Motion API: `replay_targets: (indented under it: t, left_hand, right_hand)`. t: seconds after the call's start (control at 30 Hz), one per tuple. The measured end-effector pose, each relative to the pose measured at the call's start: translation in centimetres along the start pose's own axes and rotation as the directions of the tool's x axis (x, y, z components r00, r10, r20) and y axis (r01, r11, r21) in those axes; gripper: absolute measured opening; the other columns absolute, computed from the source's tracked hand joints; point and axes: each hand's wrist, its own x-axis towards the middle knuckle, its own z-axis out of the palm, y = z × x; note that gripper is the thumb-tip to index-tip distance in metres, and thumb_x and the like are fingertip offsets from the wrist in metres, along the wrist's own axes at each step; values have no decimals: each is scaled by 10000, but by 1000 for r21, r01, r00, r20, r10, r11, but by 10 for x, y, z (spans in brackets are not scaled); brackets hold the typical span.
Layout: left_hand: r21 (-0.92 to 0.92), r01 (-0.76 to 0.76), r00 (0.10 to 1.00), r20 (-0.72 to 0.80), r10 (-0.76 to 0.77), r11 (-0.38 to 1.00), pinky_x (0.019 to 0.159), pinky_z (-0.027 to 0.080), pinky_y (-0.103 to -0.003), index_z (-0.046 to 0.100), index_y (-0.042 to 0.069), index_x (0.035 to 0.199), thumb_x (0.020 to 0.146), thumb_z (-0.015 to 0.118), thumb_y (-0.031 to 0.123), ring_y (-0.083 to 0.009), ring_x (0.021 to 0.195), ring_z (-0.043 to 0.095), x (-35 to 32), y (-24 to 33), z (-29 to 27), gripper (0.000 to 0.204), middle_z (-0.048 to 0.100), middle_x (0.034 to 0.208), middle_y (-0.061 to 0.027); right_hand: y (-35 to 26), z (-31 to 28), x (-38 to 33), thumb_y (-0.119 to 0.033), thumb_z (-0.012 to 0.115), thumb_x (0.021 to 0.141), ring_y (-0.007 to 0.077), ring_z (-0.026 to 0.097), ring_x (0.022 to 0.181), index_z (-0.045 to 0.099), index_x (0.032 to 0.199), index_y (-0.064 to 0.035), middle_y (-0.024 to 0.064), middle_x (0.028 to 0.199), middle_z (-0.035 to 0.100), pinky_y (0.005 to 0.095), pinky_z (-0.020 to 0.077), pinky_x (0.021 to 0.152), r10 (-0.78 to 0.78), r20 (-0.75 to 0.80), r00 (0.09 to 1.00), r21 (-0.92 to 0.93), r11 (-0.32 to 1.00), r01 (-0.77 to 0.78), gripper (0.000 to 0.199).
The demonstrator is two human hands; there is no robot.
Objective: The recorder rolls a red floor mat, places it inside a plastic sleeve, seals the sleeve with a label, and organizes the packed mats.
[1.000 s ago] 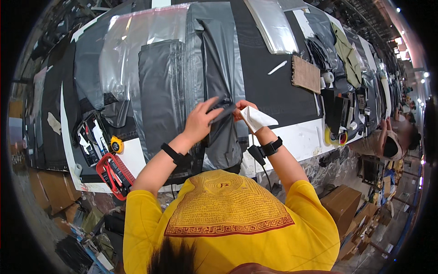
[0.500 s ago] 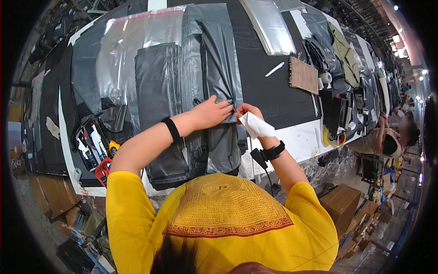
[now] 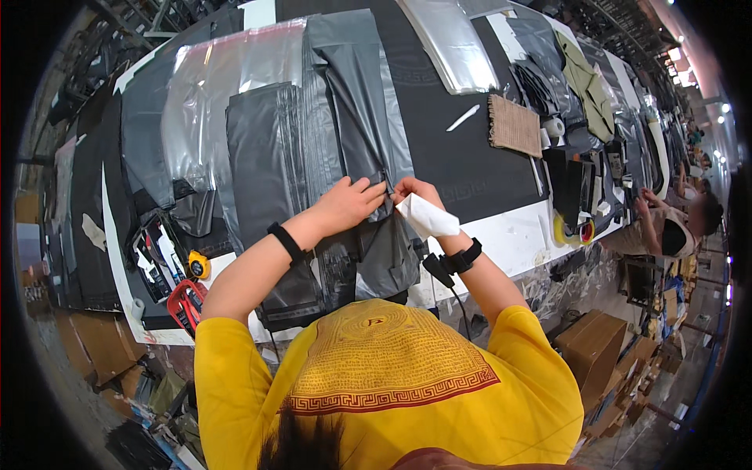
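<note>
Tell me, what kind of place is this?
Probably a packing or garment workshop: long tables covered with grey plastic bags, cardboard boxes on the floor, and another worker seated further along.

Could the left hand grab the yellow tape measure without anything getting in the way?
Probably yes. The left hand is pressing on the grey bag now, but the yellow tape measure lies uncovered on the table beside that same forearm, with nothing lying over it. The hand would just need to let go and swing back.
</note>
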Motion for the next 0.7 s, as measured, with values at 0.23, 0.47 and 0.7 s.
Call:
replay_targets:
  t: [0.23, 0.47, 0.7]
  left_hand:
    - [87, 407, 905, 101, -414, 909, 578, 516, -389, 650, 87, 955, 788, 598, 149, -229, 793, 640, 25, 16, 32, 186, 609, 1187, -24]
    - [-794, 569, 453, 85, -888, 214, 660, 512, -322, 629, -36, 958, 741, 564, -41, -281, 729, 657, 43, 30, 49, 226, 678, 872, -97]
    - [-932, -34, 408, 317, -856, -361, 888, 494, -294, 460, -104, 1329, 817, 494, -86, -225, 1090, 610, 51, 48, 49, 514, 530, 1330, -164]
  right_hand:
    - [-15, -1, -3, -171, 650, 844, 129, 546, 635, 601, 849, -2, 98, 677, 588, 301, 459, 610, -21, 5, 1000, -110, 994, 22, 176]
    - [-27, 4, 3, -168, 667, 849, 115, 551, 666, 610, 874, -1, 75, 706, 610, 290, 461, 622, -31, 13, 999, -9, 999, 31, 179]
    - [-30, -15, 4, -153, 659, 851, 126, 550, 658, 602, 874, -5, 80, 703, 606, 296, 459, 621, -42, 19, 999, -91, 995, 43, 160]
